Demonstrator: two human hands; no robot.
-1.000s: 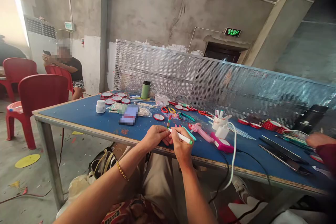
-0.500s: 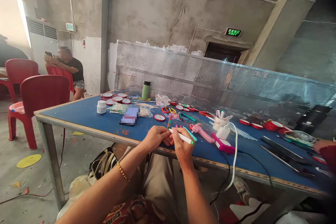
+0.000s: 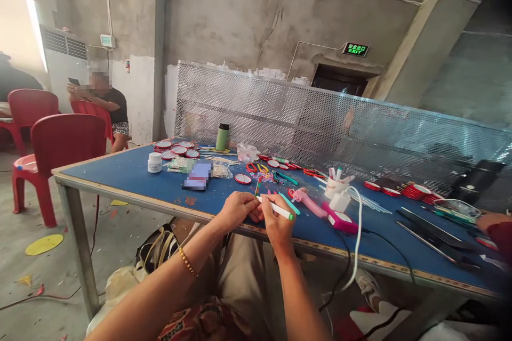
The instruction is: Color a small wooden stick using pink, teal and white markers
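My right hand (image 3: pixel 279 225) grips a white marker pen (image 3: pixel 277 208) with a green end, its tip pointing left. Pinched in my left hand (image 3: pixel 240 208) is a thin flat stick (image 3: pixel 258 186) with green and red colouring on it. The pen's tip meets or nearly meets the stick; which of the two I cannot tell. Both hands are together at the table's front edge. Just beyond them lie a teal pen (image 3: pixel 289 204) and a pink glue gun (image 3: pixel 311 203). A round red-rimmed disc (image 3: pixel 242 179) rests a little farther back.
On the blue table (image 3: pixel 132 186) are a white jar (image 3: pixel 154 162), a phone (image 3: pixel 197 176), a green bottle (image 3: pixel 223 137), pliers (image 3: pixel 286 177) and several red-rimmed discs. A white cable (image 3: pixel 359 245) hangs over the front edge at right. Another person's hand (image 3: pixel 488 221) shows at far right.
The pen in my right hand has shifted very slightly to the left. My left hand and the stick stay almost where they were.
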